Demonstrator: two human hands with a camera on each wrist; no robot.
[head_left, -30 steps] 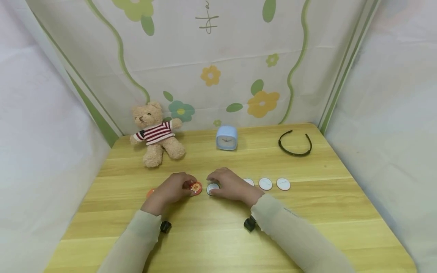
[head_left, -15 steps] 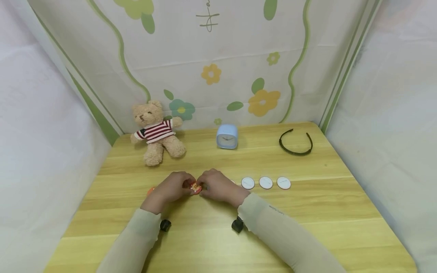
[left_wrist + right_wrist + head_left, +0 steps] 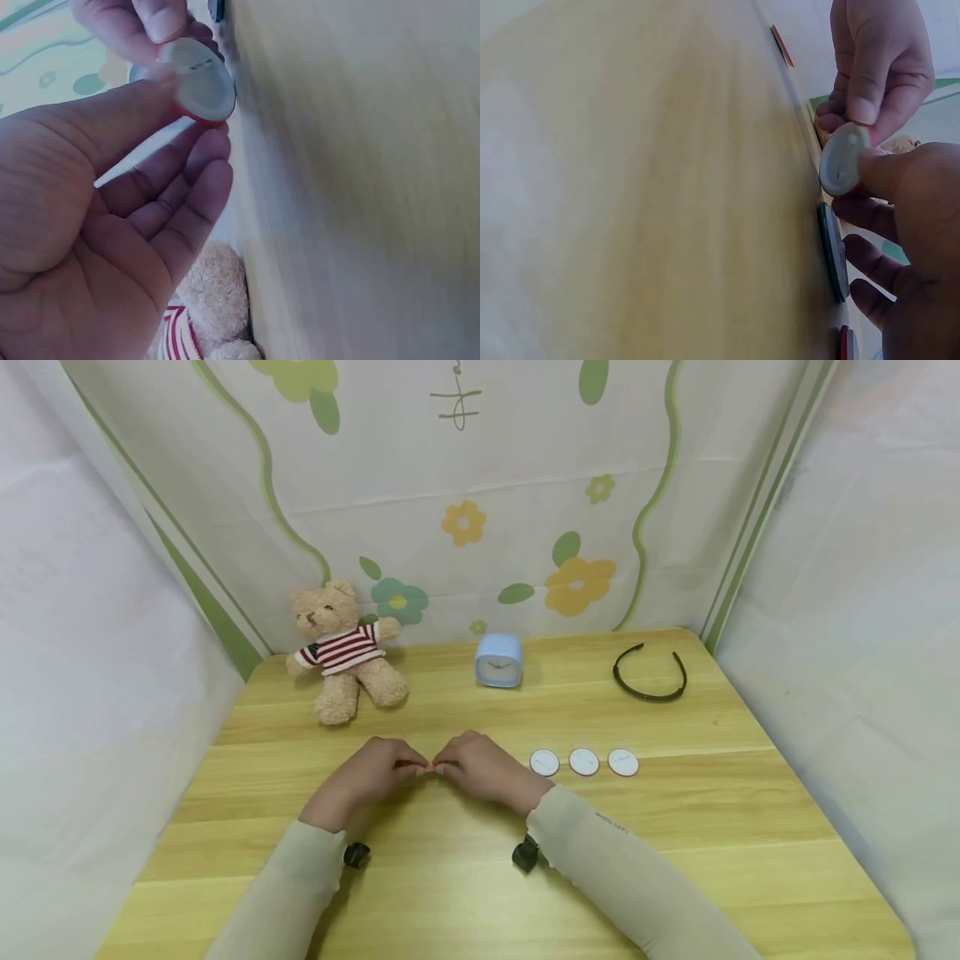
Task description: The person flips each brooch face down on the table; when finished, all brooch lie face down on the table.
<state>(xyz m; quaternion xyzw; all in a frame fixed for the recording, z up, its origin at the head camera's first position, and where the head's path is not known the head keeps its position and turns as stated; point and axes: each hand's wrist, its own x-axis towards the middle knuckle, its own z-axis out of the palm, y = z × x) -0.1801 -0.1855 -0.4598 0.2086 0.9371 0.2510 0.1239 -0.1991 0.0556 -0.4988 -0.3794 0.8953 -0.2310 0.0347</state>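
A round pin-back button badge [image 3: 206, 90] with a red edge is held between both hands, tilted so its white back faces the wrist cameras. My left hand [image 3: 369, 771] pinches one side between thumb and fingers. On the opposite side, my right hand [image 3: 483, 767] pinches it too. The badge appears lifted off the table; in the head view the fingertips cover most of it. A green-edged badge [image 3: 831, 251] lies under the right hand's loosely bent fingers. To the right, white-backed badges [image 3: 583, 762] lie in a row.
An orange badge [image 3: 782, 46] lies beyond the left hand. Along the back of the wooden table [image 3: 480, 893] are a teddy bear [image 3: 345, 652], a blue clock [image 3: 498, 661] and a black headband [image 3: 651, 696]. A flowered curtain [image 3: 525, 468] hangs behind.
My right hand has moved left from the green-edged badge to the red one and pinches it. The badge has turned from face-up to tilted, its white back now showing in the wrist views.
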